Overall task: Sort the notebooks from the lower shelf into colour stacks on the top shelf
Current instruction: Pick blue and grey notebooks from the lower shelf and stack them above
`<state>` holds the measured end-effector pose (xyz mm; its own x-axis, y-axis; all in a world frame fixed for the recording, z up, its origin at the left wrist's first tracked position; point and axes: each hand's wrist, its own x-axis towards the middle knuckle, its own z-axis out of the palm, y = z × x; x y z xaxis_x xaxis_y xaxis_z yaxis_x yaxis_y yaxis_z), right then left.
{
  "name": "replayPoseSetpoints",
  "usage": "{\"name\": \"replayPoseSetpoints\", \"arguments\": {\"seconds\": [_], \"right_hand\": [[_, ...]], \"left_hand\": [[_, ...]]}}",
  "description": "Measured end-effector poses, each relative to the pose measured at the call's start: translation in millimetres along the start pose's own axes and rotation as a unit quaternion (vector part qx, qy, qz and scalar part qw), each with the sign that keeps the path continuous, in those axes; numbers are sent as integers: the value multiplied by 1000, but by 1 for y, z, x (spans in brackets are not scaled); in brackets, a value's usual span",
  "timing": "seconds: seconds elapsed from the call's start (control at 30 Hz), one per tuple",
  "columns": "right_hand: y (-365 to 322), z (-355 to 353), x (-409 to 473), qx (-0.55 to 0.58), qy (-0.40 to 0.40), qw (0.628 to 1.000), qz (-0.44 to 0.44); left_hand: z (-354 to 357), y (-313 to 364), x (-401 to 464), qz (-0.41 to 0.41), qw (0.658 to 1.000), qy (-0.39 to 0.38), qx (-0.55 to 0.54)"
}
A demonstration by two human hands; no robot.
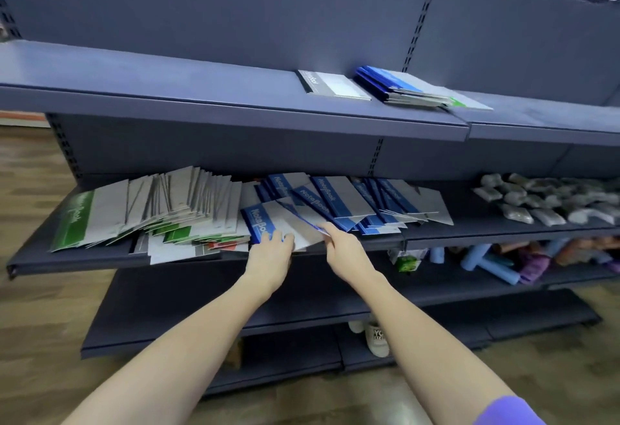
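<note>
Both arms reach in from six o'clock. The left hand (268,251) rests on the near edge of a blue-spined paper notebook (268,223), fingers curled over its edge. The right hand (342,246) pinches the corner of the next blue sheet at one o'clock of it, between thumb and fingers. The best move, I'd say, is to square up just the blue ones, grip by the spine, and lift clear without dragging neighbours off the lip.

The dark lower shelf (110,258) holds a slumped fan of grey, green and red notebooks (174,210) at nine o'clock, with blue notebooks (352,201) fanned at one o'clock.

Farther up, at twelve, the grey top shelf (167,89) carries a grey notebook (330,85) and, just beside it, a blue stack (399,87) with a green-cornered one under it.
</note>
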<state>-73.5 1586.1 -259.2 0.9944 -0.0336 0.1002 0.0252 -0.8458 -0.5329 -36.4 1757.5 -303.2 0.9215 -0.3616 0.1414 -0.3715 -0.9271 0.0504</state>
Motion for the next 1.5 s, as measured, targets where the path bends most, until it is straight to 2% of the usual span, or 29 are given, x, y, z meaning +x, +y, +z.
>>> {"name": "replayPoseSetpoints", "arguments": {"seconds": [0.2,0.3,0.5,0.63,0.73,0.87,1.03,1.23,1.5], "right_hand": [[-1,-40,-29,52,29,998,11],[8,-66,-47,66,35,997,2],[35,-121,-81,108,61,992,-11],[46,-161,-104,112,94,988,-38],[38,-193,-121,127,113,982,-83],[22,-230,-122,173,181,952,-177],[3,-255,-97,201,263,922,-203],[-13,-269,-66,223,317,901,-197],[-33,-278,5,186,344,902,-185]], "left_hand": [[-28,27,-14,63,987,135,-59],[-47,55,-22,54,975,183,-118],[-92,110,-35,57,966,177,-177],[-126,139,-46,70,959,208,-178],[-160,157,-53,102,937,296,-156],[-208,168,-58,134,901,395,-121],[-256,159,-42,137,875,452,-102],[-283,133,-13,122,862,477,-119],[-279,68,73,139,913,377,-75]]}}
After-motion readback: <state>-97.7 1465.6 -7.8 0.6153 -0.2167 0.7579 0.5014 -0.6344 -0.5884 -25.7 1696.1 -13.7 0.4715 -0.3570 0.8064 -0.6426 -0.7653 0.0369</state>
